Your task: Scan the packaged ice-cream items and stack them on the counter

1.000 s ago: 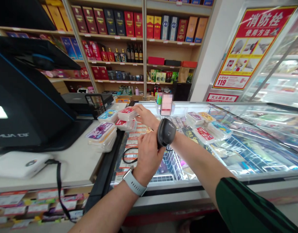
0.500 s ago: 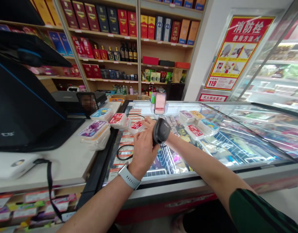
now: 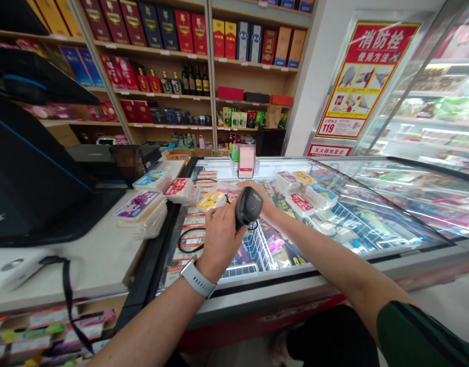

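Note:
My left hand, with a pale watch on its wrist, is wrapped round a black handheld barcode scanner. The scanner's head stands up above the fist, and its cable loops over the freezer glass. Behind the scanner is my right hand; the scanner hides most of its fingers, so its hold cannot be made out. Just left of it lies a flat clear pack with a yellow label, on the glass beyond my left hand. More packs with a red label sit at the freezer's left edge.
Stacked packs with purple and blue labels stand on the counter at left, near a black terminal. Further packs rest on the freezer glass at right. A phone stands upright at the back.
My right hand has moved a little right, away from the packs on the left. A yellow-labelled pack now shows where a red-labelled one lay. My left hand still holds the scanner.

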The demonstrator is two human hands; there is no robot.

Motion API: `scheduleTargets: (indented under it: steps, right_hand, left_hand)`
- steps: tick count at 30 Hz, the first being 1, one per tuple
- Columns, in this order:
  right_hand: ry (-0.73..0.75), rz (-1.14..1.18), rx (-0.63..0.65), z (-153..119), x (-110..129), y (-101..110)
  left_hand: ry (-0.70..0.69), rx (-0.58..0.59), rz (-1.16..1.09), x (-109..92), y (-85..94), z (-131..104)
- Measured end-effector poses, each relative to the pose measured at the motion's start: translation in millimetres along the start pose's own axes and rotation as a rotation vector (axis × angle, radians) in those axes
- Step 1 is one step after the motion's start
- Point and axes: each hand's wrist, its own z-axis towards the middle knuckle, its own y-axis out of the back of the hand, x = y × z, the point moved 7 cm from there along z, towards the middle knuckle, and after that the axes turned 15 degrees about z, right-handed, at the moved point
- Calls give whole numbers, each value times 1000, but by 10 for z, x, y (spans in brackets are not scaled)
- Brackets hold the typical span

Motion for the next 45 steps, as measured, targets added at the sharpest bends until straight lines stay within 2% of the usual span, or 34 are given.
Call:
scheduleTargets:
  steps: [3, 6, 11, 16, 20, 28, 45]
  right_hand:
    - [-47, -29, -78, -108, -62, 269]
    - [-145, 12, -197, -272, -223, 514]
    - [-288, 298, -290, -514, -524, 683]
    - [-349, 485, -372, -569, -657, 703]
    - [-357, 565, -351, -548, -639, 637]
    - [-353, 637, -363, -548, -520, 615]
    - [-315, 665, -350, -545, -487, 606]
  left_hand:
    - [-15, 13, 18, -11, -8, -3]
    - [-19, 24, 41, -6, -26, 3]
    - [-16, 38, 78, 28, -86, 12]
    - [-6, 65, 84, 51, -127, 22]
    - [1, 65, 70, 58, -116, 31]
    - [-7, 65, 75, 52, -116, 31]
    - [-22, 81, 125, 36, -128, 34]
